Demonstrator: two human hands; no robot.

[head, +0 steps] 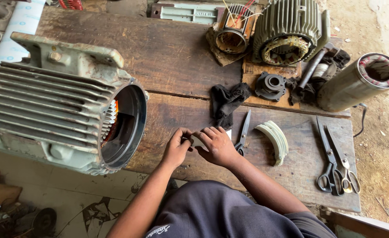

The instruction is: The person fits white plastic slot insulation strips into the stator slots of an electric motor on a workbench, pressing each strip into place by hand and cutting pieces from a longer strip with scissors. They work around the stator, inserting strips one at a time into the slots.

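I have both hands, left hand (pixel 177 147) and right hand (pixel 218 145), pinching a pale strip (pixel 197 142) between them, its length running hand to hand, over the counter (pixel 181 53).

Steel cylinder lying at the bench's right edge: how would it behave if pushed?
The steel cylinder lies on its side by the bench edge, so it would probably roll. All metal with windings inside, it is likely heavy. Its smooth skin may be slippery.

Pale strip (pixel 197 142) mostly hidden by both hands (pixel 201 147), large motor housing (pixel 57 105) cut off at left edge
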